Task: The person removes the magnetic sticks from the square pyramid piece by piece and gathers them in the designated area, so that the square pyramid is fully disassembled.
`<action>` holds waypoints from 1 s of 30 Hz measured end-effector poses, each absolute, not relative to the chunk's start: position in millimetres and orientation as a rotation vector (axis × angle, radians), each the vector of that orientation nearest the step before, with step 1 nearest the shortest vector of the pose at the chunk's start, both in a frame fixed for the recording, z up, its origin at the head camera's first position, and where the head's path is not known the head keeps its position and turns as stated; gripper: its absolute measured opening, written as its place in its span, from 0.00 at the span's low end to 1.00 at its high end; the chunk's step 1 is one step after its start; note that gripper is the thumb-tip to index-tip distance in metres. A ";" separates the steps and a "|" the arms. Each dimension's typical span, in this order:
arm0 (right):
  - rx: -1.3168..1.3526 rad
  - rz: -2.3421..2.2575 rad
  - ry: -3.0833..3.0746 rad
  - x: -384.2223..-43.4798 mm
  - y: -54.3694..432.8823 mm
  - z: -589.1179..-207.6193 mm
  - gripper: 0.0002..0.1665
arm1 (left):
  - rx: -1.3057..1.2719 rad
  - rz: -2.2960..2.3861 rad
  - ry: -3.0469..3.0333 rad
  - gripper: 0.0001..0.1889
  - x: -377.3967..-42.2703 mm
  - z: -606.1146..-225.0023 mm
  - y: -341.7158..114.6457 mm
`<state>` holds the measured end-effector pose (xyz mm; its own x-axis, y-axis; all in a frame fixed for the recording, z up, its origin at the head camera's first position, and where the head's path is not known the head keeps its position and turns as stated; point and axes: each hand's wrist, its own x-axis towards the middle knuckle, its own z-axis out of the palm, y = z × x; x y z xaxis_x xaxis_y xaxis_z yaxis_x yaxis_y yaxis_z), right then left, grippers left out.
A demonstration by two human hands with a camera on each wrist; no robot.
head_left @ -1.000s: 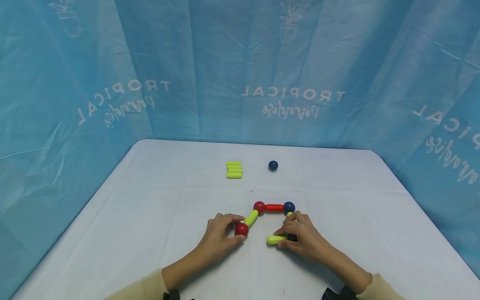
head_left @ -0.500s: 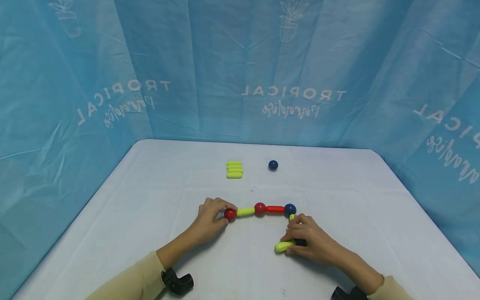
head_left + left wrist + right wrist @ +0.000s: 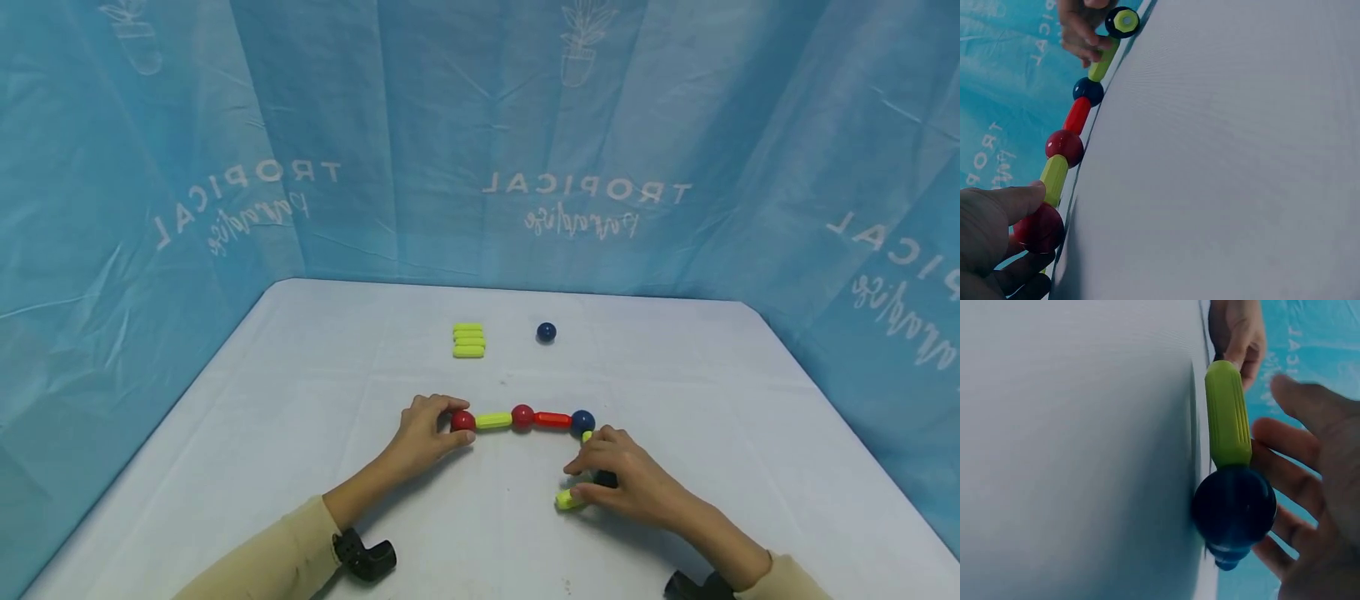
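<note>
A chain of magnetic balls and rods lies on the white table. My left hand (image 3: 423, 437) holds the red ball (image 3: 462, 422) at its left end, thumb on one side and fingers on the other. From there run a yellow-green rod (image 3: 493, 421), a second red ball (image 3: 522, 417), a red rod (image 3: 552, 420) and a blue ball (image 3: 582, 422). Another yellow-green rod (image 3: 1105, 60) bends toward me to a dark blue ball (image 3: 1234, 506), which bears a free-ended yellow-green rod (image 3: 1227, 415). My right hand (image 3: 630, 479) spreads loosely beside these, partly hiding them in the head view.
Several yellow-green rods (image 3: 468, 340) lie side by side farther back on the table (image 3: 360, 333). To their right sits a loose dark blue ball (image 3: 546, 332). A blue printed curtain (image 3: 435, 225) stands behind the table's far edge.
My left hand has swung the end red ball left and away, bringing its rod nearly in line with the red rod. My right hand has shifted slightly right and toward me, its fingers loosening.
</note>
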<state>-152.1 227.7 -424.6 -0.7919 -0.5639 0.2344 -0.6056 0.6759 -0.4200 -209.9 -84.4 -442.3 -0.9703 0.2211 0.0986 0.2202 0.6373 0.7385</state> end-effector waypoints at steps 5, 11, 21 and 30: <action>0.809 0.772 -2.843 -156.8 209.5 -414.3 0.13 | 0.407 1.297 2.865 0.18 -210.5 -445.1 -82.9; 0.616 0.736 -2.883 -171.3 180.8 -404.2 0.22 | 0.477 1.301 2.881 0.18 -208.8 -445.9 -76.1; 0.621 0.651 -2.900 -202.3 151.3 -403.8 0.24 | 0.609 1.280 2.927 0.17 -204.9 -446.3 -53.2; 0.612 0.677 -2.996 -217.8 165.0 -421.5 0.16 | 0.643 1.252 2.923 0.18 -206.5 -444.9 -41.5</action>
